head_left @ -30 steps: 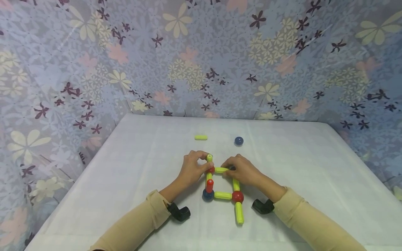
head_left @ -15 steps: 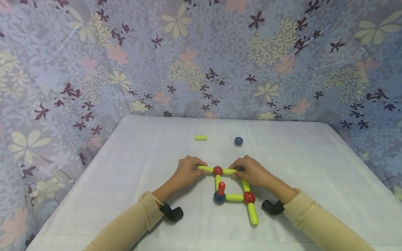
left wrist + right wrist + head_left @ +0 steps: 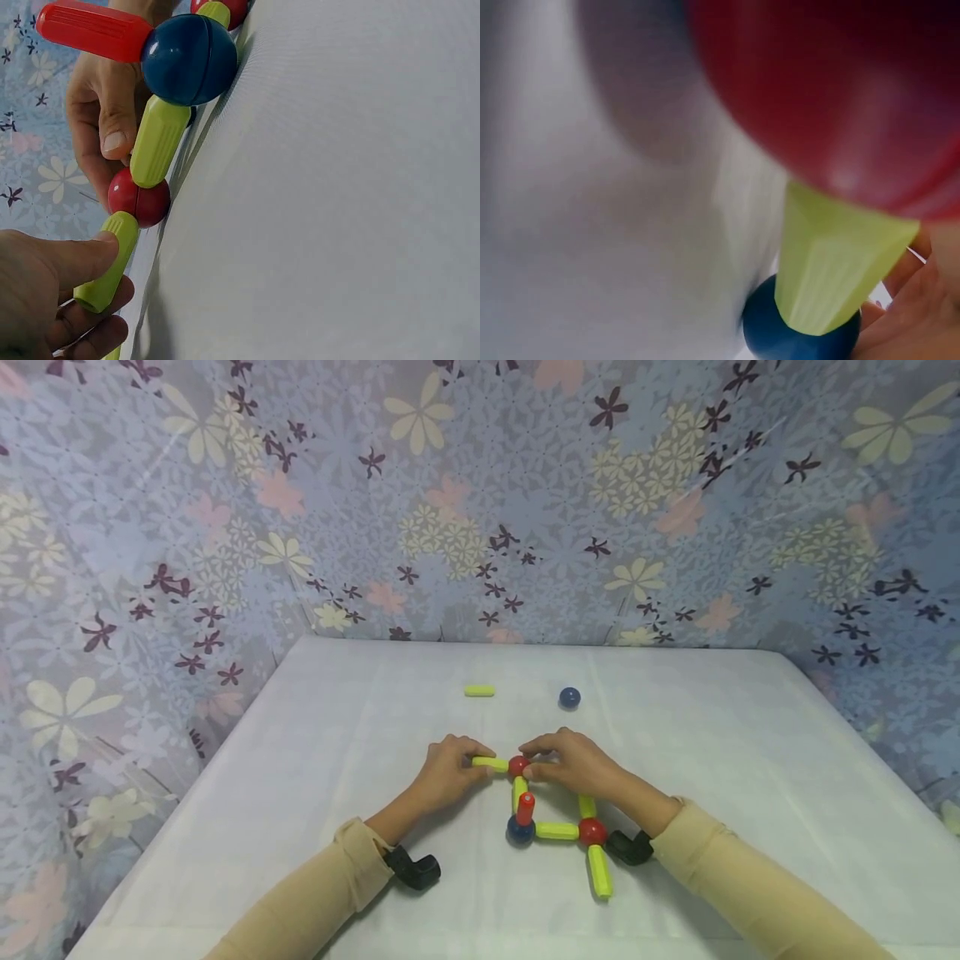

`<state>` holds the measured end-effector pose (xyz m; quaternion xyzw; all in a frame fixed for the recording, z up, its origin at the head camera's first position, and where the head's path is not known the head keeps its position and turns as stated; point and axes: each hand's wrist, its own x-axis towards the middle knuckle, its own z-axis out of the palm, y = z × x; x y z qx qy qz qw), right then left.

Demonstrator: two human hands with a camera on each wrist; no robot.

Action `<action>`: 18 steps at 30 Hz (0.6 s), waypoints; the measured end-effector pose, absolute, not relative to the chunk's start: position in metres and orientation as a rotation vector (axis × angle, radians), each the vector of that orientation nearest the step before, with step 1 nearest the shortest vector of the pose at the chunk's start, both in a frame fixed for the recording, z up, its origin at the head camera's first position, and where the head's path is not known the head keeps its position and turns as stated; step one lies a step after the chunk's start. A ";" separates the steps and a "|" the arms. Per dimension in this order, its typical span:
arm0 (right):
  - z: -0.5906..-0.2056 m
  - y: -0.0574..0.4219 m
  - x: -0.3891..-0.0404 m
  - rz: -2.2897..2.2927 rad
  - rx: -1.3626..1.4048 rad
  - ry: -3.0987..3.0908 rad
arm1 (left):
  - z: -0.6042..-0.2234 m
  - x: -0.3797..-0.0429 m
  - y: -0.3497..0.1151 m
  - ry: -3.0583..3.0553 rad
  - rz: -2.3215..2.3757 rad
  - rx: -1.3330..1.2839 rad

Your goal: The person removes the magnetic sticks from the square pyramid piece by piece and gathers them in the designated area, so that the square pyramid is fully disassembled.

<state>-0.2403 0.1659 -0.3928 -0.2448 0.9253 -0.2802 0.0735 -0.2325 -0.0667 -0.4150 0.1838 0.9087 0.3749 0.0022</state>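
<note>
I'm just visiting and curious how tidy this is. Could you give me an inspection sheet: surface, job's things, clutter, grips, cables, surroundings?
Surface: white cloth, faintly creased.
Job's things: frame of yellow-green rods, red balls and blue ball; red rod rising from the blue ball; loose rod and loose blue ball beyond.
Clutter: nothing seen.
Grips: left grip pinches an outer rod; right grip holds the far red ball.
Cables: nothing seen.
Surroundings: floral fabric behind and at the sides.

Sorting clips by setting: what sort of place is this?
Probably a makeshift indoor recording spot: a white-covered table, a floral backdrop behind it, and black devices at both cuffs.
</note>
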 end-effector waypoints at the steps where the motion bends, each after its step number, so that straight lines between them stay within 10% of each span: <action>1: -0.393 0.165 -0.241 -0.836 -0.726 2.779 | -0.415 -0.233 -0.066 2.847 1.177 0.570; 18: -0.395 0.158 -0.241 -0.788 -0.649 2.777 | -0.420 -0.235 -0.070 2.787 1.263 0.537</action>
